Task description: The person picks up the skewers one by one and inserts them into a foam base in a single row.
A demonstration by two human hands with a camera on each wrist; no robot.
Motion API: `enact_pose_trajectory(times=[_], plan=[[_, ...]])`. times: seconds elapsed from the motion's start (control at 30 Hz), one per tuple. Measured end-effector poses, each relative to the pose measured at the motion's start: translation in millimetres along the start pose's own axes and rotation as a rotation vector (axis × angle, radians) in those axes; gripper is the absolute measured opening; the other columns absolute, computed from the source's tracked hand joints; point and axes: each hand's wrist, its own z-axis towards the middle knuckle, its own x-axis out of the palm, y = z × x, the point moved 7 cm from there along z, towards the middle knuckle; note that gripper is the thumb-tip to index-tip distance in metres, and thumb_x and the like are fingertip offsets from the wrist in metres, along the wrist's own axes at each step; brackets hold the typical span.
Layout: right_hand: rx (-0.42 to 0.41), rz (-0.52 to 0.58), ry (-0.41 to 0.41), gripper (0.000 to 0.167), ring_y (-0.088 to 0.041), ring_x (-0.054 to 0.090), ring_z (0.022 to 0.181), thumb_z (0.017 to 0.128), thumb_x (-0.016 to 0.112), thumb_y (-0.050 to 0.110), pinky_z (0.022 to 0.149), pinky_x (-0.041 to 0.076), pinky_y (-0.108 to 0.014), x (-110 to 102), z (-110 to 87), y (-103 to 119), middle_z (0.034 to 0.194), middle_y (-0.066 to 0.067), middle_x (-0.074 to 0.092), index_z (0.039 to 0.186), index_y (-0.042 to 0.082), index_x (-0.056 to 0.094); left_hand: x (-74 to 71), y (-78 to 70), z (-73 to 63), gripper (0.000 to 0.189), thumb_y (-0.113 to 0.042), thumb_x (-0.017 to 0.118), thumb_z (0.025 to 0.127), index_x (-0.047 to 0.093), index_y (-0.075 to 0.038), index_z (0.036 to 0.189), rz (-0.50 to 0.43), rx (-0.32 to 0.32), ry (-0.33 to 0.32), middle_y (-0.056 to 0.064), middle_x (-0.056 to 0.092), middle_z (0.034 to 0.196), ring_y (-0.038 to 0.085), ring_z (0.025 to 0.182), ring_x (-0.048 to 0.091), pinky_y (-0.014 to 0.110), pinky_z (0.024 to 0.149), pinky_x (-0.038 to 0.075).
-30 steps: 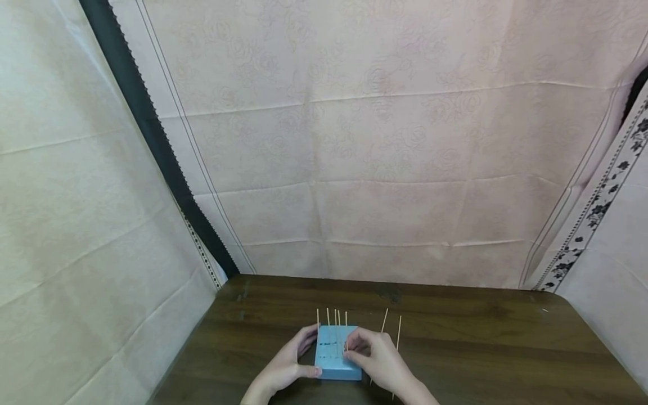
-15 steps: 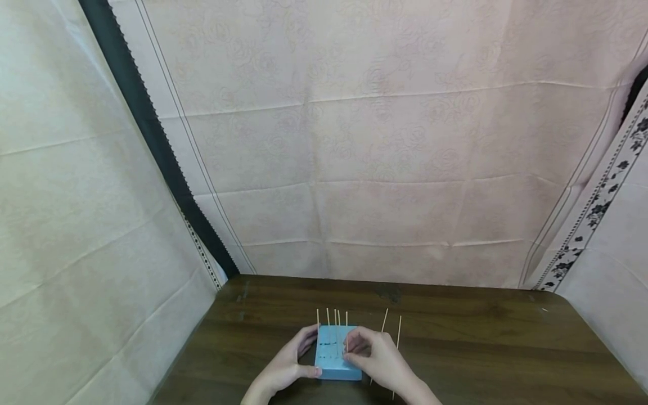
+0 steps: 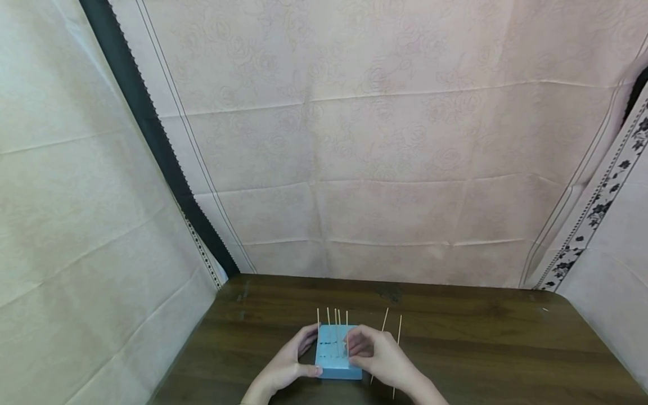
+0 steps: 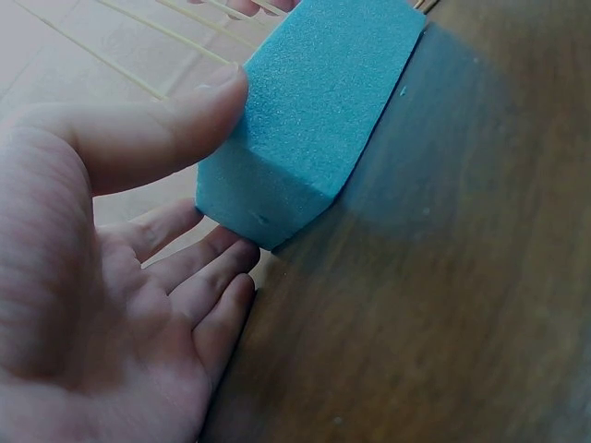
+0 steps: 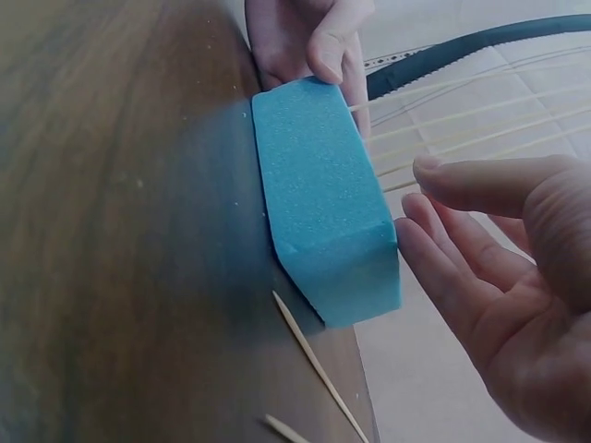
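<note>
A blue foam block (image 3: 340,373) sits on the wooden table with several thin bamboo skewers (image 3: 328,316) standing upright in it. My left hand (image 3: 286,363) grips the block's left side, thumb (image 4: 217,106) at the near corner and the other fingers spread along the side. At the block's right side, my right hand (image 3: 378,354) pinches the rightmost standing skewer (image 3: 347,318) low down, close over the top face. In the right wrist view that skewer (image 5: 399,186) passes behind the thumb tip, so part of it is hidden. Small dark holes mark the block's top.
Two loose skewers (image 5: 319,365) lie on the table right of the block, partly under my right hand and forearm. The brown table (image 3: 471,332) ends at a pale patterned cloth (image 3: 405,169) behind, with more cloth hanging at both sides.
My right thumb and fingers have shifted slightly right and toward me at the skewer. The left hand, block and other skewers look the same.
</note>
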Motion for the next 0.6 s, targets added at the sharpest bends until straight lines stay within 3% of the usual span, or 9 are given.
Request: enact_pose_trajectory(times=[0.23,0.4,0.6], plan=[[-0.013,-0.006,0.005,0.030,-0.021,0.075,0.097,0.090,0.083,0.001,0.084,0.061,-0.031,-7.9,-2.2,0.8,0.107,-0.003,0.075,0.117,0.011,0.072,0.1,0.7,0.0,0.093,-0.007,0.084,0.088,0.032,-0.004,0.165,0.003,-0.004,-0.007,0.026,0.037,0.167,0.049,0.155,0.030,0.068,0.124,0.020],[0.021,-0.027,0.018,0.030,-0.018,0.074,0.098,0.093,0.083,0.006,0.084,0.060,-0.030,-15.5,-3.2,-1.6,0.110,-0.003,0.076,0.120,0.014,0.073,0.1,0.5,0.1,0.093,-0.007,0.085,0.088,0.034,-0.005,0.165,0.012,-0.004,-0.013,0.025,0.038,0.167,0.048,0.155,0.031,0.067,0.124,0.021],[0.090,-0.024,0.009,0.031,-0.024,0.073,0.103,0.094,0.082,0.008,0.086,0.059,-0.034,-29.8,-4.2,-5.9,0.113,-0.006,0.075,0.123,0.008,0.072,-1.0,1.7,1.4,0.094,-0.008,0.086,0.087,0.034,-0.006,0.165,0.019,-0.012,-0.017,0.024,0.037,0.168,0.048,0.155,0.031,0.068,0.124,0.021]])
